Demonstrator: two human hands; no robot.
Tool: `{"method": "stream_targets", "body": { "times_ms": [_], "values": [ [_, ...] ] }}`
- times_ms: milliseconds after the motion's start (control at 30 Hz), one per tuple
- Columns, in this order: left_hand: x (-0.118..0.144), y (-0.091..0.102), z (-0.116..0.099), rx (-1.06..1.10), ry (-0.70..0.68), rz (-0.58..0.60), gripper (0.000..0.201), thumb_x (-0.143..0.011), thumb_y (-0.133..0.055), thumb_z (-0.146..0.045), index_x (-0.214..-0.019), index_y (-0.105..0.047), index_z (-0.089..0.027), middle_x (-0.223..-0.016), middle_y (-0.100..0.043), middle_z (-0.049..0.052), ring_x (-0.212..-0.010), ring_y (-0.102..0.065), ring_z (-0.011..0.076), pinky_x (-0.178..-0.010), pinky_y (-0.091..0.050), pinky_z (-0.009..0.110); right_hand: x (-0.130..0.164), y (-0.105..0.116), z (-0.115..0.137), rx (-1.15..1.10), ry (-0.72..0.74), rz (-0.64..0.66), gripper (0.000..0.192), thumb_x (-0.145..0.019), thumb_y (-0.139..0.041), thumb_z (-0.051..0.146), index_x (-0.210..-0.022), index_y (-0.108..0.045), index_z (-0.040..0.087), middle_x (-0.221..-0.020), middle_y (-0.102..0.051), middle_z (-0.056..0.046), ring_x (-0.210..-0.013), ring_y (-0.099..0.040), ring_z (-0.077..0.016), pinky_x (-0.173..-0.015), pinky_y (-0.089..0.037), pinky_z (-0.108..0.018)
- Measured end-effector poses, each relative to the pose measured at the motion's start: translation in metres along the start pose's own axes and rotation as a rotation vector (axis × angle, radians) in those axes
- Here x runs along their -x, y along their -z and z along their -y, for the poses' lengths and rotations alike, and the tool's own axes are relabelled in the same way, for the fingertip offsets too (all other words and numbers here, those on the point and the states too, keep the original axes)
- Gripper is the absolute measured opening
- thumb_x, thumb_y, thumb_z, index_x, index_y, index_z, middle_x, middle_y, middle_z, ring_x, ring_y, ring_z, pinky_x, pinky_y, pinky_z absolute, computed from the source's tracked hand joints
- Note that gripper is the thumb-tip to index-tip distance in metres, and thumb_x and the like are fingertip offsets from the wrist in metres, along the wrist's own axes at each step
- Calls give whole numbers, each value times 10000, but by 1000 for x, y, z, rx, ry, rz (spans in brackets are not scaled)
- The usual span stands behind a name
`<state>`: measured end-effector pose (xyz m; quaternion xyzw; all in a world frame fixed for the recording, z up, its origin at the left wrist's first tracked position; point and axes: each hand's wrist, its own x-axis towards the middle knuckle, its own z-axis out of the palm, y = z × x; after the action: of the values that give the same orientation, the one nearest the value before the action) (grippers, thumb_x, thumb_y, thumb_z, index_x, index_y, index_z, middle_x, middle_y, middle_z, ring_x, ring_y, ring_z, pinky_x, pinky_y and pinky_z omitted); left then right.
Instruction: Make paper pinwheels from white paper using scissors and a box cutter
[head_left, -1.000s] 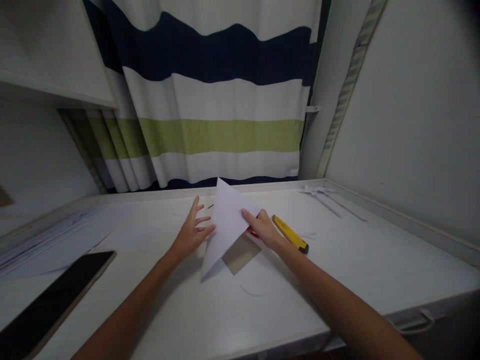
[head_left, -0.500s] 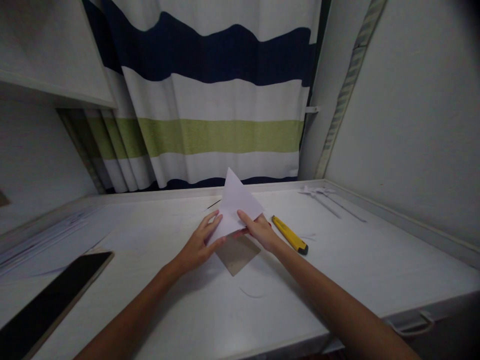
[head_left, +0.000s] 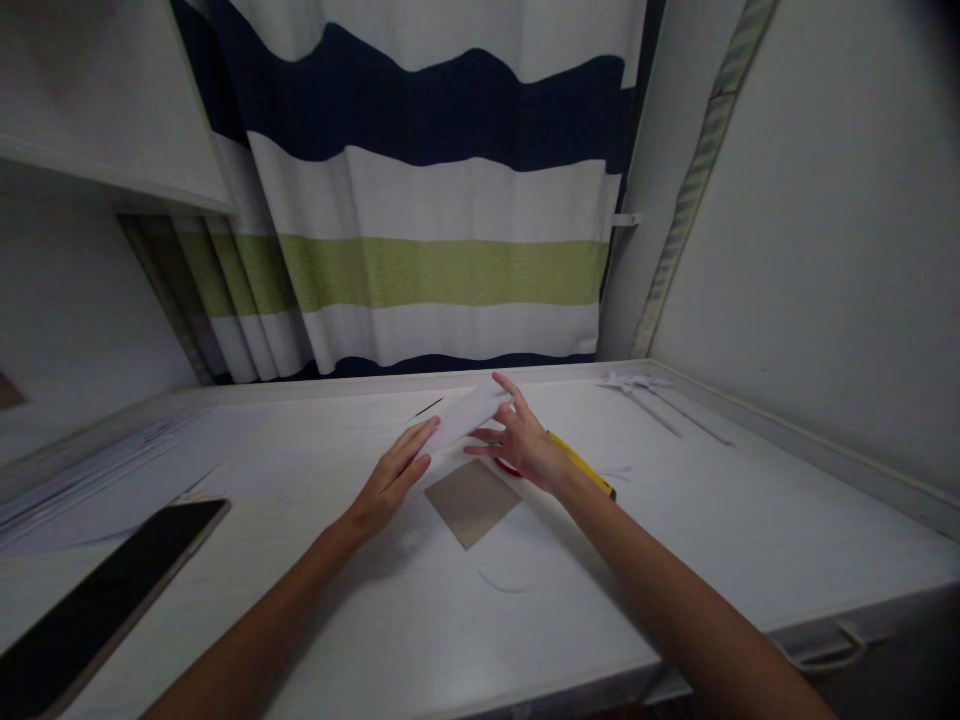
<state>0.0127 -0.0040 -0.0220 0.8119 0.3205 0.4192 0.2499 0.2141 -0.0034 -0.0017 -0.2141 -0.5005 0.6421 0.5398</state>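
A folded sheet of white paper (head_left: 466,418) is held above the desk, tilted, its right end higher. My left hand (head_left: 394,470) grips its left end, thumb below and fingers along the edge. At the paper's right end is my right hand (head_left: 521,435), its fingers spread and the index finger stretched up by the corner; whether it bears any of the paper's weight is unclear. Beneath the hands lies a square grey-brown card (head_left: 472,503), flat and turned like a diamond. Something red (head_left: 508,467) shows partly behind my right hand. A yellow box cutter (head_left: 581,463) is partly hidden by my right wrist.
A dark-screened phone or tablet (head_left: 112,590) lies at the left front, near stacked white paper sheets (head_left: 97,480). White paper flowers with stems (head_left: 637,385) lie at the back right. A thin dark stick (head_left: 429,407) and a curled paper strip (head_left: 501,588) lie on the desk.
The paper has turned from a pointed, upright fold to a narrow, tilted shape. My right hand has loosened and spread its fingers. The card beneath is now fully uncovered.
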Motion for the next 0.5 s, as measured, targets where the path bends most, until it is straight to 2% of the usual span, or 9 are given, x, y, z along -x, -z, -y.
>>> {"method": "stream_targets", "body": {
  "times_ms": [167,333,433,500],
  "values": [
    [-1,2,-1,58,50,-17,427,-807,-383,-341,-1201,-416,-181,-1306,-351,41,-1215,-266,190,-1023,-139,364,-1,1,-1,-8,31,-15,679,-692,-562,380,-1259,-188,383,-1054,-521,-23,-856,-563,-152,-791,-427,-385],
    [-1,3,0,131,102,19,394,-784,-434,-332,-1143,-481,-176,-1264,-402,43,-1185,-324,188,-1017,-173,351,-2,4,-2,48,73,-38,712,-686,-560,380,-1281,-168,375,-1113,-494,-28,-884,-549,-146,-794,-431,-358],
    [-1,3,2,109,96,46,356,-768,-467,-323,-1086,-533,-178,-1249,-416,51,-1169,-350,197,-1005,-202,366,-3,5,-2,67,104,-59,698,-698,-541,381,-1286,-165,357,-1082,-508,-22,-859,-548,-133,-771,-441,-331],
    [-1,2,3,77,89,47,353,-751,-492,-324,-1072,-544,-186,-1251,-413,53,-1167,-352,204,-999,-213,383,-4,6,-3,94,129,-71,646,-703,-533,373,-1266,-219,339,-1024,-530,-17,-832,-547,-126,-752,-447,-315]
  ]
}}
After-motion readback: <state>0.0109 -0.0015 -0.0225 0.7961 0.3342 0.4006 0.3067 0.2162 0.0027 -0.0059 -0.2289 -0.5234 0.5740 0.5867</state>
